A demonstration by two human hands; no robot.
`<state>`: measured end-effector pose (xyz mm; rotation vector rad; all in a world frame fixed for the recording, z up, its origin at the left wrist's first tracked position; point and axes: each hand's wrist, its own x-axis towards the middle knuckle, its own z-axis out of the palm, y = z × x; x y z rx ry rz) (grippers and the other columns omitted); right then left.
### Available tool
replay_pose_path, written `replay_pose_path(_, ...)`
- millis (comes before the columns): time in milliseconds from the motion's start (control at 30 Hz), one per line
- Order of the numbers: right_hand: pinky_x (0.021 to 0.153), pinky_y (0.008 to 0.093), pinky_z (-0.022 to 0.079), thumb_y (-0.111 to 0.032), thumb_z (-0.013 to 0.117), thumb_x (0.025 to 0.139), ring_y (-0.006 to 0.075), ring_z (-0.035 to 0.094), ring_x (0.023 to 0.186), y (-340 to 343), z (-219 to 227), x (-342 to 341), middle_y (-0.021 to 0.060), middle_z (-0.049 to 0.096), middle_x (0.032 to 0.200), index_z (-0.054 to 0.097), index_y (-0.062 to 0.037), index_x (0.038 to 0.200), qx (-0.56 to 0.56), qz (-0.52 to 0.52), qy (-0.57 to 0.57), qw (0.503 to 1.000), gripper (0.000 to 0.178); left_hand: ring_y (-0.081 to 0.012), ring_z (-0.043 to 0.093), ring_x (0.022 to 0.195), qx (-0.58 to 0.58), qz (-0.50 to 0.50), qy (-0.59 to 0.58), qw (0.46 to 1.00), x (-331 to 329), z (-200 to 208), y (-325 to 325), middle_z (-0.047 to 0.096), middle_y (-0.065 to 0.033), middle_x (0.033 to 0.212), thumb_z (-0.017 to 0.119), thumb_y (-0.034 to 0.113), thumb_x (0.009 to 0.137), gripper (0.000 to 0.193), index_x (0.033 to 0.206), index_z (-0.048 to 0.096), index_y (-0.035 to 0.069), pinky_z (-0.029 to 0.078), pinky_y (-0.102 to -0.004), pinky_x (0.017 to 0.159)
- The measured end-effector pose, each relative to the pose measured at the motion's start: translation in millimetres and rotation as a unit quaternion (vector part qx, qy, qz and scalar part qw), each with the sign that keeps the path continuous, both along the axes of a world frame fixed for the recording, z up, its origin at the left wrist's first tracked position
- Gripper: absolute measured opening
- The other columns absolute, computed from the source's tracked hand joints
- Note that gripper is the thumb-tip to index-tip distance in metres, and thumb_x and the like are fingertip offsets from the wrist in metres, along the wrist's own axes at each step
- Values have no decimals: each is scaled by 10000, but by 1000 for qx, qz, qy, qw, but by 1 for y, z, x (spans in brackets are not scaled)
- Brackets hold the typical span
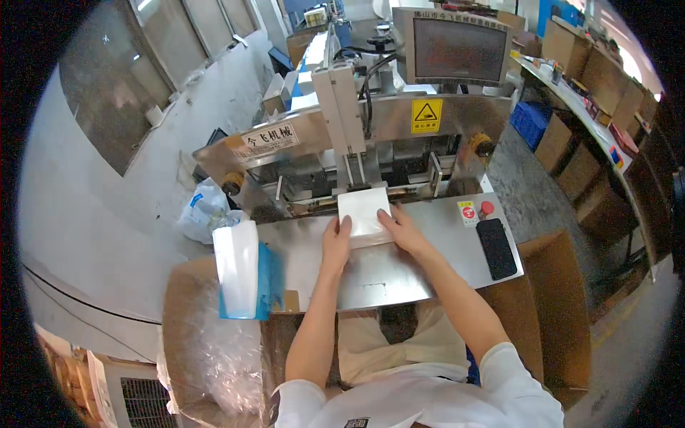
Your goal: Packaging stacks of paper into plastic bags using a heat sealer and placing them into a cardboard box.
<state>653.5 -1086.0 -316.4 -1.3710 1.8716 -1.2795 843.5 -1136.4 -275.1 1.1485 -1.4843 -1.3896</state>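
A flat, white rectangular stack [364, 208], perhaps paper or film, lies on the steel worktop [382, 282] at the mouth of a metal machine [314, 139]. My left hand [337, 241] grips its left edge, thumb along the side. On the opposite edge my right hand [402, 228] holds it with the thumb on top. The far edge of the stack reaches the machine's opening, below the upright column. Its exact material cannot be made out.
At the left, a blue box [270, 278] holds a white stack [237, 267]. A cardboard box with clear plastic wrap [228, 357] stands below it. A black phone [496, 248] and red button [487, 207] sit at the right, near another carton [560, 307].
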Motion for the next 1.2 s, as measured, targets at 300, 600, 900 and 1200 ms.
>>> replay_pose_path(300, 1121, 455, 369, -138, 809, 733, 388, 448, 1348, 106, 85, 24, 216, 438, 1470, 464, -32, 1427, -196, 70, 167, 964, 782, -232, 609, 1125, 60, -105, 130, 984, 40, 30, 54, 609, -174, 1270, 606, 152, 971, 436, 1339, 491, -51, 484, -356, 974)
replay_pose_path(600, 1073, 435, 419, -109, 757, 803, 331, 484, 1326, 172, 62, 17, 204, 504, 1433, 440, -6, 1434, -120, 140, 47, 982, 713, -257, 588, 1175, 157, -66, 88, 981, 41, 14, 102, 544, -214, 1343, 762, 147, 870, 963, 1574, 120, 9, 492, -359, 972)
replay_pose_path(900, 923, 393, 542, -112, 789, 803, 231, 642, 1043, 196, 55, -42, 136, 646, 1167, 479, 34, 1337, -15, -81, -464, 882, 634, -228, 619, 1089, 120, -168, 113, 972, -33, 7, 45, 605, -160, 1307, 651, 299, 960, 686, 1512, 361, 13, 492, -371, 965)
replay_pose_path(1200, 855, 335, 541, -180, 703, 908, 191, 660, 972, 407, 50, -208, 118, 666, 1137, 557, 36, 1243, -76, -411, -162, 894, 425, -387, 584, 1203, -92, -352, -473, 802, -102, -20, -104, 671, -250, 1188, 567, 441, 935, 487, 1108, 706, 8, 447, -454, 1041)
